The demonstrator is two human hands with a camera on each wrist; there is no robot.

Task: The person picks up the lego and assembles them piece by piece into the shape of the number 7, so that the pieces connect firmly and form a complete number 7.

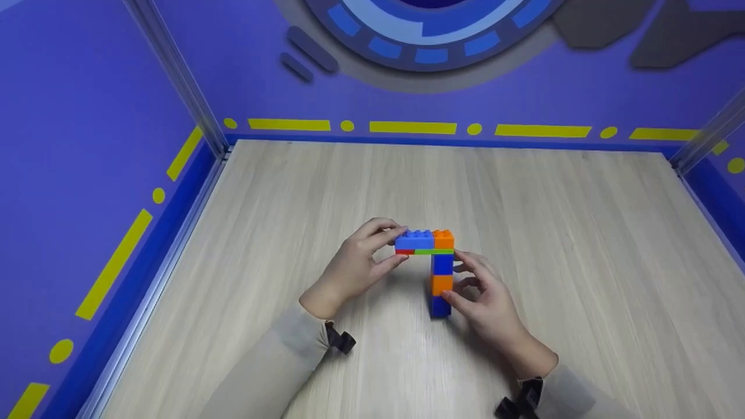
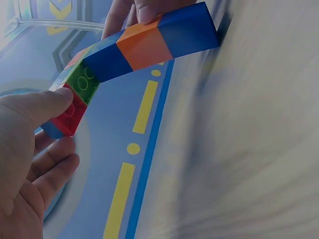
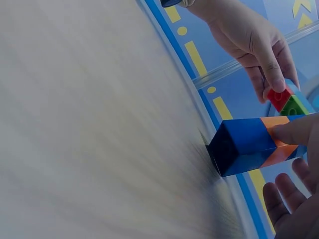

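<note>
A toy-brick structure (image 1: 442, 265) shaped like an upside-down L stands on the table. Its upright stacks a blue brick (image 2: 187, 31), an orange brick (image 2: 145, 44) and another blue brick (image 2: 108, 62). On top, thin red (image 2: 72, 113) and green (image 2: 83, 80) plates stick out to the left, beneath a lighter blue brick (image 1: 415, 240) and an orange brick (image 1: 443, 238). My left hand (image 1: 358, 262) pinches the arm's free end, thumb below at the red plate, fingers above. My right hand (image 1: 486, 299) holds the upright from the right, its thumb on the orange brick.
The structure stands on a pale wood-grain table (image 1: 279, 233). Blue-purple panels with yellow marks (image 1: 413, 127) rise at the back and sides, joined by metal posts (image 1: 180, 75). A small black device (image 1: 340, 337) sits at each wrist.
</note>
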